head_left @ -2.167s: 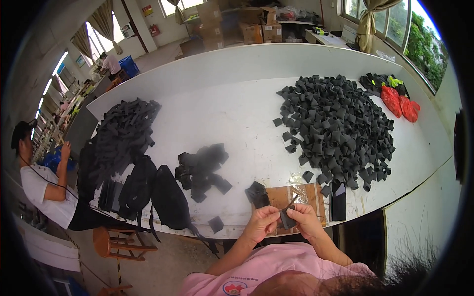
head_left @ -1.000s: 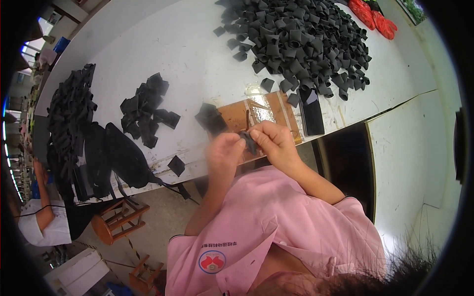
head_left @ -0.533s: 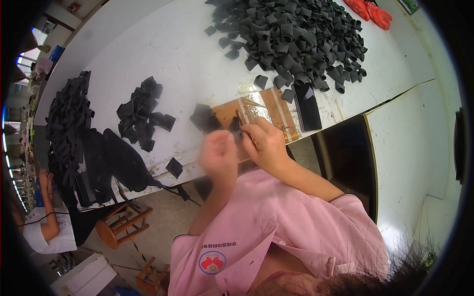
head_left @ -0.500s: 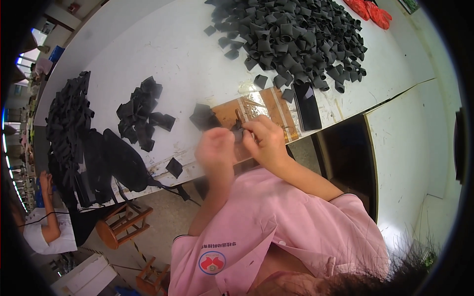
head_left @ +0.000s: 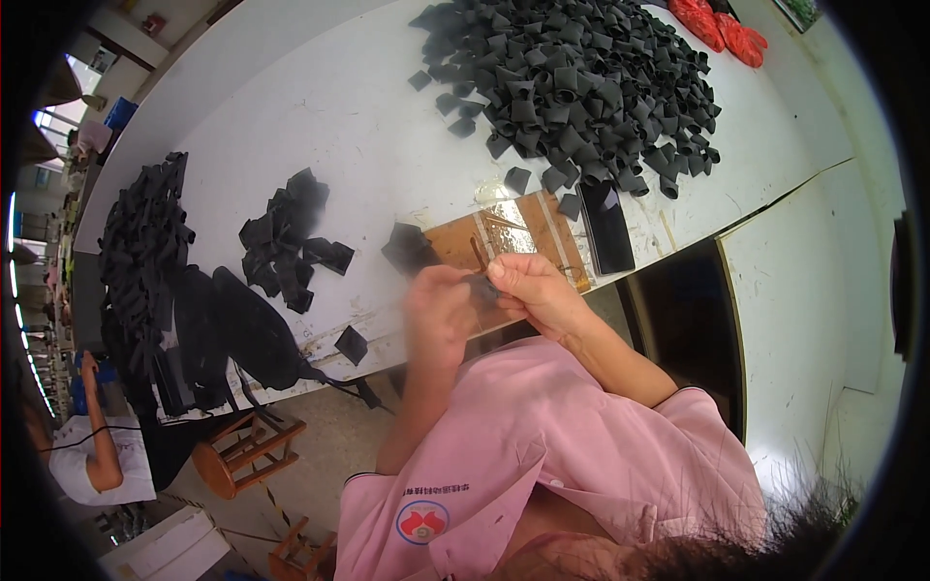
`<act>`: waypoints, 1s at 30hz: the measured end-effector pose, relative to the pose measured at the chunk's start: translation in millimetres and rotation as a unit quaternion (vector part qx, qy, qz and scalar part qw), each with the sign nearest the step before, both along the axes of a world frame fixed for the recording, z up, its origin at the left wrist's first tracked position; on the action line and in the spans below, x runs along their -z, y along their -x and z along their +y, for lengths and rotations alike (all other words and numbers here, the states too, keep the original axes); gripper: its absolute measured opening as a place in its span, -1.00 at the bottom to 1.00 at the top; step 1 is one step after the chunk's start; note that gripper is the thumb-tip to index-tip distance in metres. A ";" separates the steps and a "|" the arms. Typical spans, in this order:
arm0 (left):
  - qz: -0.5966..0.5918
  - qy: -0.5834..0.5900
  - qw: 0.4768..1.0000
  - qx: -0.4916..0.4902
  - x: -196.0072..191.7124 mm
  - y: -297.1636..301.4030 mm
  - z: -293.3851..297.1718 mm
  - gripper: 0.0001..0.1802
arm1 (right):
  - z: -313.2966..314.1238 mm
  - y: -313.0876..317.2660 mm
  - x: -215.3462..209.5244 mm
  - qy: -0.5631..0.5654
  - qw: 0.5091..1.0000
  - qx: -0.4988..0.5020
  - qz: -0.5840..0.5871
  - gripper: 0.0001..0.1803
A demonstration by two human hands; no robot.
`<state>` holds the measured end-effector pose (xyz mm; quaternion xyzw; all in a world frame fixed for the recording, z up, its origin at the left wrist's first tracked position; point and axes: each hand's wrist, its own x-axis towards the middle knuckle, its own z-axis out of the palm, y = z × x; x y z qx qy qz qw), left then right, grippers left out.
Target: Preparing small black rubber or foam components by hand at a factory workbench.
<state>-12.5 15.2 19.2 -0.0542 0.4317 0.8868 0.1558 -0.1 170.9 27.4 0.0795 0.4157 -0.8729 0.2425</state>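
My right hand pinches a small dark piece of material between thumb and fingers, just over the near edge of the table. Close against that piece is my left hand, smeared by motion, so its grip does not show clearly. Behind the hands lies a brown board with clear tape across it. A thin brown upright piece shows just beyond my fingers. Left of the board rest a few flat black pieces.
A large heap of black folded pieces covers the far table. A black phone lies right of the board. Smaller black piles and long black strips are at left. A wooden stool and another person appear lower left.
Both hands have lowered slightly toward my body and come together around the small dark piece. My left hand has moved a little right; the whole view has shifted slightly.
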 end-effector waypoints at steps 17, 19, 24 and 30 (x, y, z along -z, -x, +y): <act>0.192 0.217 0.949 -0.124 -18.0 22.3 17.4 -0.72 | 7.9 45.3 -17.5 -0.269 0.931 0.002 0.249 -0.70; 0.221 0.199 0.947 -0.121 -36.2 23.7 17.4 -0.68 | 7.4 39.9 -20.2 -0.318 0.914 0.024 0.252 -0.69; 0.383 0.312 0.868 -0.060 -36.7 27.7 6.3 -0.86 | 0.9 23.9 -35.9 -0.458 0.718 0.187 0.490 -0.68; 0.156 0.009 0.978 -0.139 -42.5 20.3 9.5 -0.92 | -6.6 24.5 -39.7 -0.506 0.659 0.201 0.519 -0.73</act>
